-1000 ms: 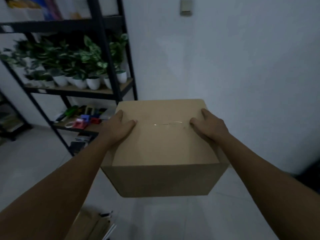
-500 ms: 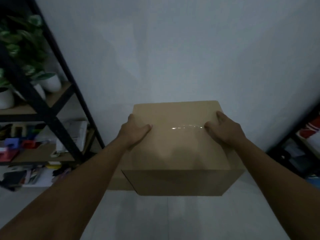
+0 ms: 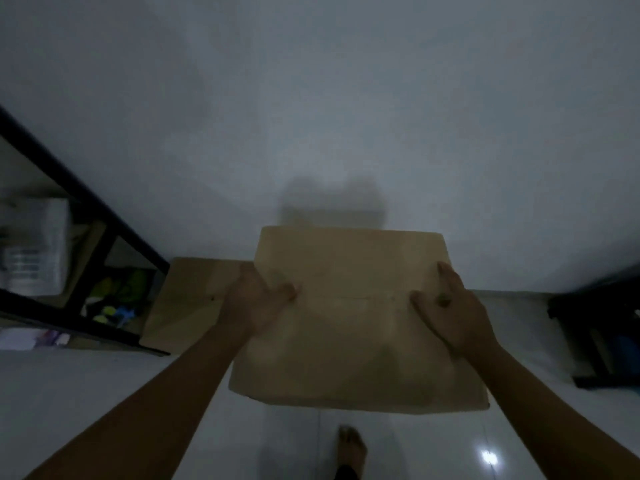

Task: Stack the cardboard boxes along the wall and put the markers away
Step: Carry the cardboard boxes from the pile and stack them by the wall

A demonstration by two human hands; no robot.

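I carry a closed brown cardboard box (image 3: 349, 320) in the air in front of me, close to the white wall. My left hand (image 3: 254, 299) grips its left side with the thumb lying on the taped top. My right hand (image 3: 450, 306) grips the right side the same way. A second cardboard box (image 3: 187, 299) stands on the floor against the wall, just left of and below the carried one. No markers are recognisable in this dim, blurred view.
A black metal shelf rack (image 3: 86, 209) with cluttered lower shelves stands at the left. A dark low rack (image 3: 599, 334) sits at the right. My bare foot (image 3: 351, 448) is on the white tiled floor (image 3: 104, 386) under the box.
I have turned right and stepped closer to the wall with the box still in both hands. The plant shelf has slid out of view and the floor box has appeared.
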